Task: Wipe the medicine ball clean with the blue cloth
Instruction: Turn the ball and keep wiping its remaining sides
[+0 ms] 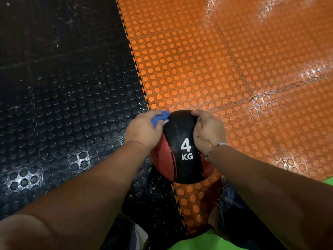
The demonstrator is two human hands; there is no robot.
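The ball (180,147) sits straight ahead of me between both hands, over the seam where the two floor mats meet. I can't tell whether it rests on the floor or I'm carrying it. It is round, so it has no long axis. Its black band with "4 KG" runs away from me, with a red panel on each side.

My left hand (144,130) lies on the ball's far left shoulder, fingers curled round the bunched blue cloth (160,118) and pressing it to the surface. My right hand (209,130) grips the far right side, fingers hooked over the top, with a bracelet (214,147) at the wrist. Both hands are equally near, and I judge the near face and the red panels are the next stretch for the cloth.

A black studded mat (54,105) lies to the left and an orange studded mat (234,69) to the right, both shiny. A green patch (198,239) lies by my legs.
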